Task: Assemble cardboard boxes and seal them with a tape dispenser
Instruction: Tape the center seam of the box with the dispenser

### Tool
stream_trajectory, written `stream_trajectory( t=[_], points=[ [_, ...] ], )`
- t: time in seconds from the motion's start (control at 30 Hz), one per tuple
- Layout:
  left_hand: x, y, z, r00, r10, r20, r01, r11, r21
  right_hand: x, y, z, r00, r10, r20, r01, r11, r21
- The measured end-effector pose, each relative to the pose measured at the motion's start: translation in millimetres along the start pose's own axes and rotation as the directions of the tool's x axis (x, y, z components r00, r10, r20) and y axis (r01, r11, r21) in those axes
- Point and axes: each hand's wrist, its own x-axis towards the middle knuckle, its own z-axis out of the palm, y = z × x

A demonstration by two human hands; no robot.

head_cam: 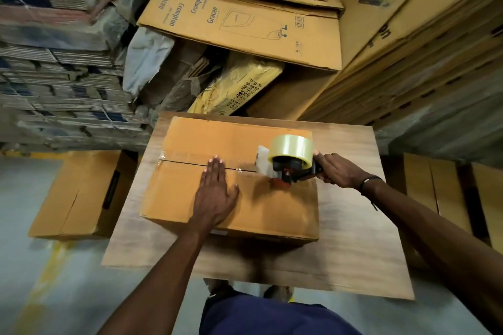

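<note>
Your view is wide-angle and blurred toward the edges, so print on the flattened cartons (pixel 239 22) stacked behind is only partly legible, and the markings on the yellow wrapped bundle (pixel 239 84) cannot be read. Your right palm is hidden against the handle, and the dispenser's blade end is obscured by crumpled clear tape. Your right hand (pixel 339 171) has its grip closed around the handle of the tape dispenser (pixel 292 160), fingers curled fully about it; the clear tape roll sits on top, and the dispenser's nose rests on the box near the right end of the centre seam. Your left hand (pixel 215 190) lies flat, fingers straight and together, pressing the flaps of the cardboard box (pixel 190 198) with fingertips at the seam. A strip of tape already covers the seam from its left end. The box sits on the wooden counter (pixel 353 239). Another box (pixel 79 196) lies on the floor to the left.
</note>
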Motion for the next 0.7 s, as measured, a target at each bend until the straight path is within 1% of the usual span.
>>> stream_trajectory(
  t=[0.03,0.07,0.13,0.2,0.23,0.27,0.37,0.43,0.53,0.63,0.7],
  points=[
    [1,10,2,1.000,-0.010,0.019,0.011,1.000,-0.018,1,-1,0,1.000,-0.009,-0.001,0.009,1.000,-0.013],
    [5,24,3,0.999,0.014,0.042,-0.012,0.999,-0.040,3,-1,-1,1.000,-0.015,-0.001,0.015,1.000,-0.027],
    [11,56,8,0.987,0.152,0.051,-0.147,0.984,-0.097,5,-2,-3,1.000,-0.021,0.002,0.022,0.997,-0.071],
    [14,86,13,0.954,0.299,-0.015,-0.297,0.943,-0.150,6,-2,-3,1.000,-0.028,-0.001,0.027,0.991,-0.128],
    [14,95,16,0.939,0.338,-0.053,-0.343,0.927,-0.152,6,-2,-2,1.000,-0.026,-0.016,0.023,0.989,-0.147],
    [13,101,16,0.933,0.351,-0.078,-0.359,0.922,-0.146,5,-2,-2,0.999,-0.017,-0.028,0.013,0.988,-0.157],
    [12,99,20,0.934,0.334,-0.124,-0.352,0.922,-0.161,5,1,2,0.997,0.020,-0.080,-0.030,0.991,-0.134],
    [14,95,24,0.929,0.344,-0.137,-0.363,0.919,-0.151,4,1,2,0.996,0.030,-0.085,-0.041,0.991,-0.130],
    [16,93,31,0.936,0.338,-0.095,-0.349,0.926,-0.146,-2,7,0,0.997,0.025,-0.075,-0.036,0.988,-0.150],
    [20,90,37,0.963,0.270,-0.014,-0.270,0.954,-0.133,-16,25,-14,0.992,0.090,-0.086,-0.101,0.985,-0.139],
    [20,88,36,0.964,0.264,0.024,-0.260,0.960,-0.106,-31,46,-23,0.990,0.118,-0.083,-0.128,0.984,-0.123]
  ],
)
